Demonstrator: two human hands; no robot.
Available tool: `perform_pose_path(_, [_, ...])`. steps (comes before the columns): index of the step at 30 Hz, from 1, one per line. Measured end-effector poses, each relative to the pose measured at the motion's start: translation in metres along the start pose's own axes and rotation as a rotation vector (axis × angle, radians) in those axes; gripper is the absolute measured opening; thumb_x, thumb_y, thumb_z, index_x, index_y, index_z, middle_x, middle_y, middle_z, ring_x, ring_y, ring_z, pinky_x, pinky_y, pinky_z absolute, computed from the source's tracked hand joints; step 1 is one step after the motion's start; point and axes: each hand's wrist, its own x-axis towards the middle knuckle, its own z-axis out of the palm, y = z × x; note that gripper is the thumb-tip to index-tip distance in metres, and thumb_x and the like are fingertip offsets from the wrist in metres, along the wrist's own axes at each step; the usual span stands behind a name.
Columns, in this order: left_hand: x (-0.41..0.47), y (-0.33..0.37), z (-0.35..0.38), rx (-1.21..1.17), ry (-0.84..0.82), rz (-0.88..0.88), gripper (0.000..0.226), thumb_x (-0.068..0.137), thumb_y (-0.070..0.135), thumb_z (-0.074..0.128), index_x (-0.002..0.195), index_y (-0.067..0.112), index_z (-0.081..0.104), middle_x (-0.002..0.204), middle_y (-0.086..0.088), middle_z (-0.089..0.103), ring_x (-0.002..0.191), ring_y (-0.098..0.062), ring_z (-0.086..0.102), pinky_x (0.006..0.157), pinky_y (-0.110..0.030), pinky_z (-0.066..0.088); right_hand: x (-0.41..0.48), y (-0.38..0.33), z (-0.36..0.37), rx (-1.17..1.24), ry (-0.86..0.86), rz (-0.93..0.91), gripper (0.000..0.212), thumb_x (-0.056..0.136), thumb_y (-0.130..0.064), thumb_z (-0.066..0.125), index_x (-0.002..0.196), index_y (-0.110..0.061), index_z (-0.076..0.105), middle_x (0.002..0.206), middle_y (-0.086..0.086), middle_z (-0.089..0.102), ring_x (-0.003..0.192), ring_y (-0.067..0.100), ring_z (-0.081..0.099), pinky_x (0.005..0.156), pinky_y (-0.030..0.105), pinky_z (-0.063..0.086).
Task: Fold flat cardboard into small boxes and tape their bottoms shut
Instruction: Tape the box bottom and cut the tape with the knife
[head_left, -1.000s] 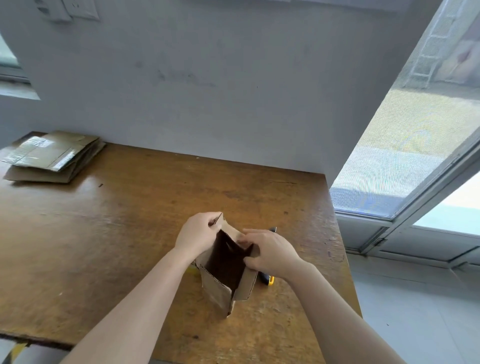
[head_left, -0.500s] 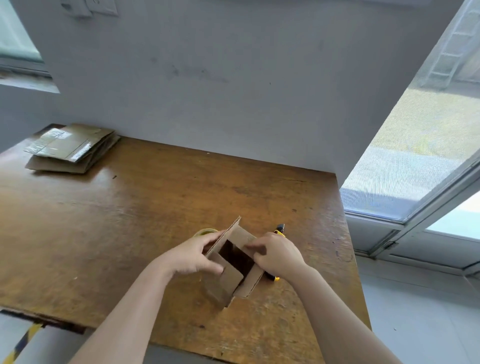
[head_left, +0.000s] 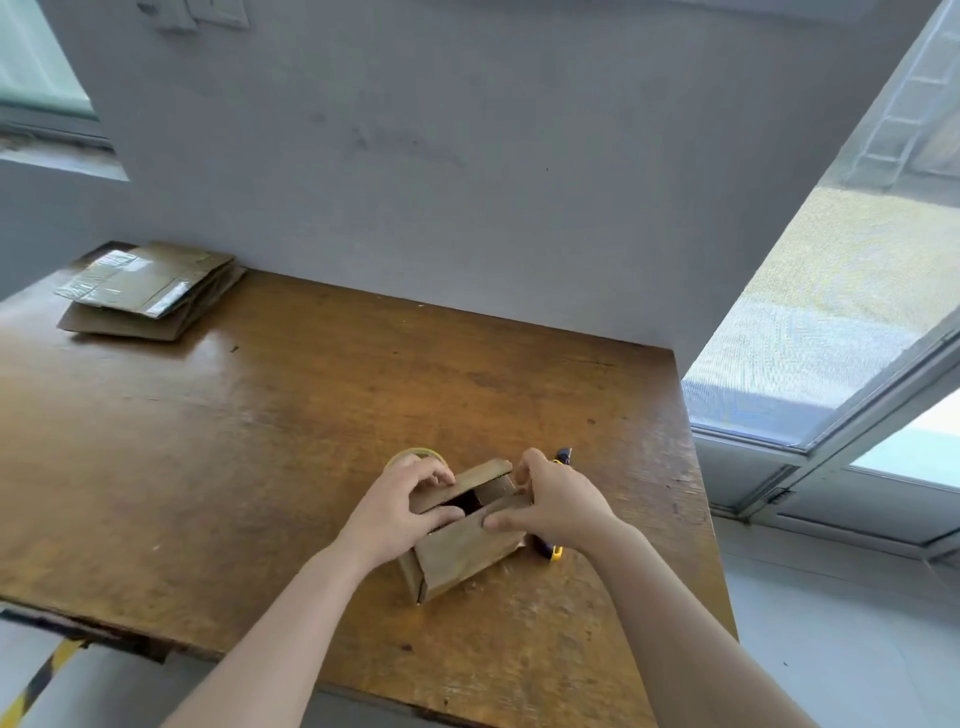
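Small brown cardboard box (head_left: 462, 545) stands on the table's (head_left: 208, 441) near right part. Its flaps are now folded almost closed, leaving a narrow dark gap; half a second ago they gaped open. The left hand (head_left: 400, 512) and right hand (head_left: 558, 506) each grip the flaps. A flat cardboard stack (head_left: 150, 291) lies at the table's far left corner.

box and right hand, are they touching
Touching. The head view shows the right hand gripping the box: its thumb presses on the near flap and its fingers curl over the box's far right end.
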Motion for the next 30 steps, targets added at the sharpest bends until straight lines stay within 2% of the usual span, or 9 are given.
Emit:
perform_pose_path(3, [-0.006, -0.001, -0.006, -0.251, -0.116, -0.124, 0.028, 0.08, 0.055, 0.061, 0.105, 0.043, 0.067, 0.114, 0.021, 0.06, 0.105, 0.013, 0.052, 0.087, -0.014, 0.038, 0.001, 0.0, 0.008, 0.023, -0.023, 0.01, 0.086, 0.071, -0.06, 0.074, 0.14, -0.036, 0.028, 0.1, -0.009, 0.059, 0.089, 0.014, 0.058, 0.058, 0.026, 0.041])
perform_pose_path(6, [-0.014, -0.005, -0.004, -0.266, -0.197, -0.146, 0.047, 0.076, 0.053, 0.068, 0.121, 0.042, 0.061, 0.126, 0.022, 0.054, 0.115, 0.011, 0.048, 0.096, -0.013, 0.038, 0.004, -0.002, 0.005, 0.009, -0.089, 0.007, 0.088, 0.076, -0.057, 0.071, 0.147, -0.048, 0.022, 0.131, -0.006, 0.056, 0.112, 0.019, 0.056, 0.074, 0.029, 0.046])
perform_pose_path(8, [-0.014, -0.008, -0.002, -0.166, -0.226, -0.137, 0.055, 0.077, 0.043, 0.075, 0.128, 0.041, 0.055, 0.131, 0.019, 0.047, 0.12, 0.006, 0.045, 0.095, -0.007, 0.034, 0.007, -0.003, 0.005, 0.02, -0.09, 0.023, 0.076, 0.075, -0.058, 0.072, 0.14, -0.046, 0.034, 0.123, -0.006, 0.061, 0.096, 0.018, 0.064, 0.075, 0.033, 0.053])
perform_pose_path(11, [-0.01, -0.006, -0.004, -0.07, -0.232, -0.106, 0.051, 0.083, 0.028, 0.074, 0.13, 0.037, 0.056, 0.134, 0.014, 0.044, 0.125, -0.001, 0.039, 0.103, -0.013, 0.029, 0.008, -0.003, 0.009, 0.119, -0.126, 0.062, 0.063, 0.072, -0.055, 0.075, 0.12, -0.033, 0.04, 0.087, 0.0, 0.067, 0.052, 0.018, 0.067, 0.056, 0.035, 0.059])
perform_pose_path(16, [-0.006, -0.004, -0.009, 0.211, -0.149, 0.025, 0.037, 0.089, 0.03, 0.067, 0.125, 0.035, 0.063, 0.135, 0.012, 0.042, 0.129, -0.003, 0.029, 0.108, -0.025, 0.024, 0.009, -0.004, 0.016, 0.273, -0.197, 0.151, 0.065, 0.069, -0.051, 0.08, 0.107, -0.022, 0.036, 0.078, 0.006, 0.064, 0.04, 0.017, 0.063, 0.036, 0.025, 0.044])
perform_pose_path(20, [-0.015, -0.008, -0.003, 0.558, -0.093, 0.207, 0.064, 0.084, 0.073, 0.039, 0.133, 0.036, 0.055, 0.137, 0.011, 0.04, 0.13, -0.009, 0.026, 0.107, -0.034, 0.025, 0.012, -0.002, 0.019, -0.004, -0.036, 0.036, 0.064, 0.061, -0.066, 0.077, 0.108, -0.031, 0.052, 0.097, -0.01, 0.054, 0.082, 0.012, 0.058, 0.06, 0.03, 0.047])
perform_pose_path(22, [-0.021, -0.015, -0.001, 0.615, -0.112, 0.248, 0.085, 0.074, 0.086, 0.033, 0.139, 0.033, 0.049, 0.139, 0.009, 0.038, 0.131, -0.012, 0.025, 0.109, -0.035, 0.023, 0.013, 0.001, 0.022, 0.083, 0.022, -0.11, 0.059, 0.062, -0.061, 0.08, 0.113, -0.036, 0.064, 0.109, -0.013, 0.049, 0.102, 0.009, 0.05, 0.078, 0.029, 0.046])
perform_pose_path(25, [-0.025, -0.025, 0.0, 0.589, -0.055, 0.263, 0.084, 0.077, 0.083, 0.035, 0.14, 0.028, 0.05, 0.142, 0.006, 0.041, 0.131, -0.014, 0.025, 0.108, -0.04, 0.03, 0.013, 0.0, 0.024, 0.256, -0.071, -0.198, 0.063, 0.062, -0.055, 0.084, 0.12, -0.038, 0.065, 0.126, -0.013, 0.05, 0.115, 0.006, 0.045, 0.09, 0.022, 0.038])
perform_pose_path(30, [-0.029, -0.032, -0.001, 0.532, -0.032, 0.208, 0.083, 0.083, 0.08, 0.032, 0.139, 0.023, 0.051, 0.149, 0.007, 0.039, 0.137, -0.013, 0.028, 0.111, -0.042, 0.032, 0.019, -0.002, 0.027, 0.183, -0.157, -0.207, 0.075, 0.063, -0.046, 0.086, 0.132, -0.037, 0.058, 0.149, -0.013, 0.037, 0.13, 0.009, 0.039, 0.097, 0.018, 0.034])
